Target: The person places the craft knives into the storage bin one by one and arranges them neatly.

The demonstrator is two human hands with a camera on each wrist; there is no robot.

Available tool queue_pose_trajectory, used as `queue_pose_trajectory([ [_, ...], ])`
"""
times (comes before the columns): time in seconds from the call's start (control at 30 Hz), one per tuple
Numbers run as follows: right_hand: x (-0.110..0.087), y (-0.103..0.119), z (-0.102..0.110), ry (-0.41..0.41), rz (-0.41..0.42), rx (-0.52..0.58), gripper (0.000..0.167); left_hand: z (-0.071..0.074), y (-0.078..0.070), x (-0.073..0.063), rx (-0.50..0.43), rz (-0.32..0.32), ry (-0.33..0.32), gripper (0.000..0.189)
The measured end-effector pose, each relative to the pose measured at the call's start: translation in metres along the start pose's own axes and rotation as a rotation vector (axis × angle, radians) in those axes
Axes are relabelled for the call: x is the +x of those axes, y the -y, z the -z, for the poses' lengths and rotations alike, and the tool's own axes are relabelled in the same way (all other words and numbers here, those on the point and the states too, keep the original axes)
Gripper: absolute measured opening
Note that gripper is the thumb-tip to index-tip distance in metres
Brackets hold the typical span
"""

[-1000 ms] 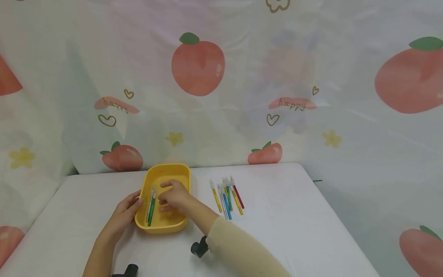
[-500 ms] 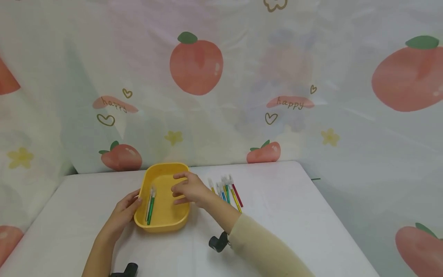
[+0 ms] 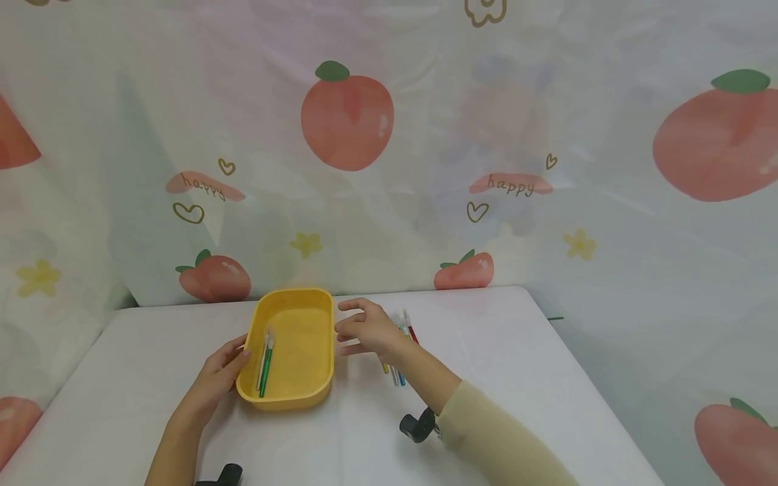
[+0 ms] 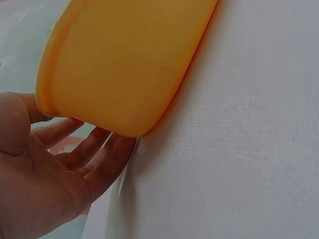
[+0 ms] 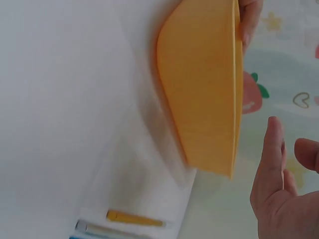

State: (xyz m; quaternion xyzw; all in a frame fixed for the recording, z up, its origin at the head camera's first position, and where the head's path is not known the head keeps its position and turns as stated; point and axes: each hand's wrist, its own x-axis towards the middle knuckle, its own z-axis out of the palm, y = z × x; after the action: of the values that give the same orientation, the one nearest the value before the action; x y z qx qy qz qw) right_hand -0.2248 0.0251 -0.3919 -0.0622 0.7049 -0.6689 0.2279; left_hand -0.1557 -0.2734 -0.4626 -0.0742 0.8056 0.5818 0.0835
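A yellow tray (image 3: 304, 351) sits on the white table, holding a green pen-like stick (image 3: 265, 372) and a paler one beside it along the left wall. My left hand (image 3: 214, 381) holds its left side, thumb at the rim; in the left wrist view the fingers (image 4: 107, 162) lie against the outside of the tray (image 4: 124, 59). Just right of the tray, my right hand (image 3: 371, 332) hovers with fingers spread and nothing in them. Behind and below it lie several slim coloured sticks (image 3: 399, 376) with whitish tips, partly hidden by the hand and forearm.
In the right wrist view a yellow stick (image 5: 134, 218) lies on the table near its edge. A fruit-print sheet (image 3: 389, 223) hangs behind the table. Black wrist cameras (image 3: 418, 426) are strapped to both arms.
My right hand has moved right, from inside the tray out past its right rim toward the loose sticks. The left hand and the tray have stayed in place.
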Motion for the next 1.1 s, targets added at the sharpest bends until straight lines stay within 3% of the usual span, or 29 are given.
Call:
queue_pose_trajectory([
  [0.57,-0.012,-0.024,0.060,-0.106,-0.001,-0.026,0.049,0.000,0.000,-0.001,0.003,0.003,-0.008,0.064],
  [1.1,-0.019,-0.046,0.108,-0.240,-0.091,-0.094,0.053,0.001,-0.003,-0.001,-0.011,-0.016,-0.005,0.063],
])
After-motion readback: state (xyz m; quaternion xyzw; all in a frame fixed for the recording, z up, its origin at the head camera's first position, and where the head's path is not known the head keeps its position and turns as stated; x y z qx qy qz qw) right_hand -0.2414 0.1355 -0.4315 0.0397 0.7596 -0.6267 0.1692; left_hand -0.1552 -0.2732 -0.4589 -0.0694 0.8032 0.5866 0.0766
